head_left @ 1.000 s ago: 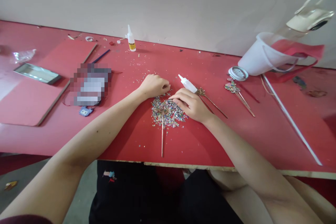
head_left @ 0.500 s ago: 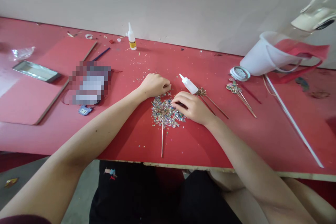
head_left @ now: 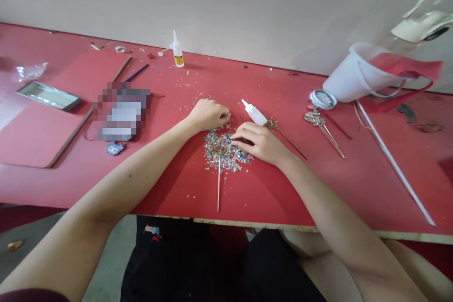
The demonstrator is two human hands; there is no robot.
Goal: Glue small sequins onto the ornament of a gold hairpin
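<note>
Your left hand [head_left: 209, 114] and right hand [head_left: 261, 142] were curled, grip unclear; the gold hairpin [head_left: 219, 177] lay stem toward six o'clock.

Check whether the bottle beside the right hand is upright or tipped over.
Tipped over: the bottle lies along the red table, nozzle slanting left and away, while the yellow-labelled bottle farther back stands upright.

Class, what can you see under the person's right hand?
Glittering flakes show along the edge of the right hand; whatever lies directly beneath it is covered.
</note>
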